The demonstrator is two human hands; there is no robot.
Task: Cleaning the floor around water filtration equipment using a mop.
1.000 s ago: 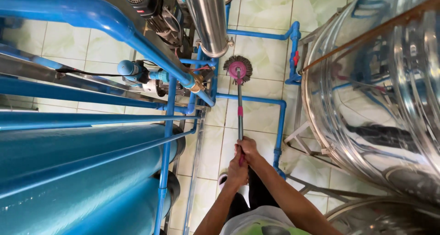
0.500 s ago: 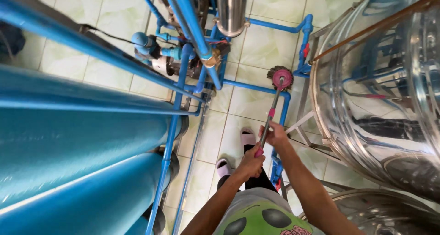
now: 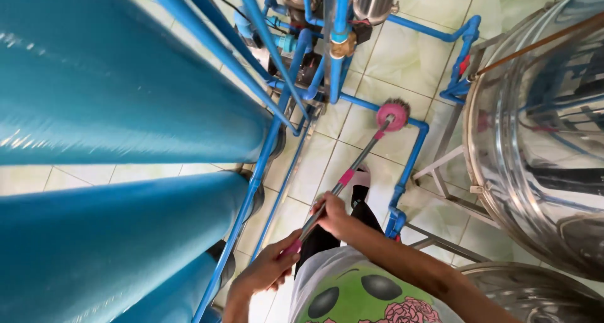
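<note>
- The mop [image 3: 352,172] is a long thin metal pole with a pink grip at its near end, a pink band partway along, and a round pink head [image 3: 392,115] fringed with grey-brown strands.
- It runs slanting from the near centre up to the far right, and its head rests flat on the pale green tiled floor [image 3: 402,52], just beside a blue pipe [image 3: 412,159] that bends down along the floor.
- The left hand [image 3: 267,269] is curled shut around the pink grip at the pole's near end.
- The right hand [image 3: 332,213] is closed around the bare metal pole a little farther along, near the pink band.
- One mop shows, held by two hands.
- Two large blue tanks [image 3: 113,77] lie across the left side, one far and one near.
- Two shiny steel tanks [image 3: 541,147] show on the right, a large one and, nearest the bottom edge, the rim of another.
- Many blue pipes cross the far centre; I cannot tell the exact number.
- One foot in a pale shoe [image 3: 360,179] stands on the tiles just right of the pole.
- The person's shirt [image 3: 358,294], green with dark ovals and a pink flower print, fills the near centre.
</note>
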